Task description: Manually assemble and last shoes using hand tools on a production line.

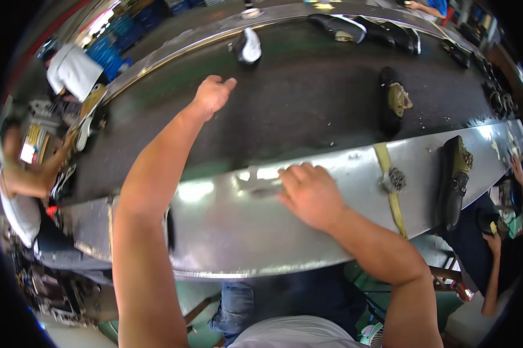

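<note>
My left hand (213, 97) reaches out over the dark conveyor belt (308, 98), thumb apart from the fingers and nothing visible in it. Beyond its fingertips lies a dark shoe with a white sole or lining (250, 47), not touched. My right hand (311, 194) rests at the far edge of the shiny metal worktop (215, 232), fingers loosely bent and thumb apart. Beside its fingertips is a blurred grey shape or reflection that I cannot make out. To its right, a bristly metal pad (394, 179) sits by a yellowish strip (387, 159) laid across the worktop.
A black shoe (452, 182) stands on the worktop's right part; another dark shoe with olive lining (396, 101) lies on the belt. More shoes (366, 30) line the belt's far side. People work at left (26, 191), far left (76, 69) and right (493, 243).
</note>
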`<state>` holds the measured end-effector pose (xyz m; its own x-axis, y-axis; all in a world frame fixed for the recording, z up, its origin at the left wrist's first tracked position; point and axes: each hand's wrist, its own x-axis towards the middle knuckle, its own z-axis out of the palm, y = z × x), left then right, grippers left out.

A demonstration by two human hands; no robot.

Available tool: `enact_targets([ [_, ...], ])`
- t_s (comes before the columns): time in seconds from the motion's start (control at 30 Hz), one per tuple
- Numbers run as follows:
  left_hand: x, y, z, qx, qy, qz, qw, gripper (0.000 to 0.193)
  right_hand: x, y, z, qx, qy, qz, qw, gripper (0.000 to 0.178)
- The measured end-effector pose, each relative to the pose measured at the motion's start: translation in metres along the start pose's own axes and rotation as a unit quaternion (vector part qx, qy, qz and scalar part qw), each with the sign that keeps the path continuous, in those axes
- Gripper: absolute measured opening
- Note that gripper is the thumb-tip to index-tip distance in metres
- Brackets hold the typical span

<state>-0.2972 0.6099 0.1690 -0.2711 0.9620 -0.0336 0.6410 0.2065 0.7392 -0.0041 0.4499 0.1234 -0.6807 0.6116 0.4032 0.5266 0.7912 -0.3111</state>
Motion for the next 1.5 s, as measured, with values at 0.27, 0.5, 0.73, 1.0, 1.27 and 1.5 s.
enact_targets([
  [0.27,0.199,-0.001,0.078,-0.13,0.114,-0.126,0.977,0.082,0.009,0.006,-0.01,0.055,-0.063,0.031,0.996,0.042],
  [0.5,0.171,-0.012,0.062,-0.271,0.032,-0.092,0.958,0.048,0.012,0.008,-0.011,0.05,-0.039,0.047,0.997,0.04],
  [0.73,-0.039,0.006,-0.055,-0.39,-0.017,-0.078,0.917,0.048,0.006,-0.006,0.008,0.045,-0.02,0.021,0.999,0.038],
  [1.0,-0.401,-0.054,-0.055,-0.539,0.076,0.038,0.838,0.078,-0.007,-0.013,0.005,-0.002,0.052,0.009,0.999,0.031],
  [1.27,-0.603,-0.076,0.045,-0.338,-0.067,-0.002,0.939,0.11,-0.17,-0.089,-0.038,0.073,0.151,0.031,0.985,0.038],
  [1.5,-0.647,-0.07,0.117,0.366,-0.164,0.259,0.879,0.097,-0.374,-0.105,0.003,0.316,-0.01,0.426,0.847,0.044],
])
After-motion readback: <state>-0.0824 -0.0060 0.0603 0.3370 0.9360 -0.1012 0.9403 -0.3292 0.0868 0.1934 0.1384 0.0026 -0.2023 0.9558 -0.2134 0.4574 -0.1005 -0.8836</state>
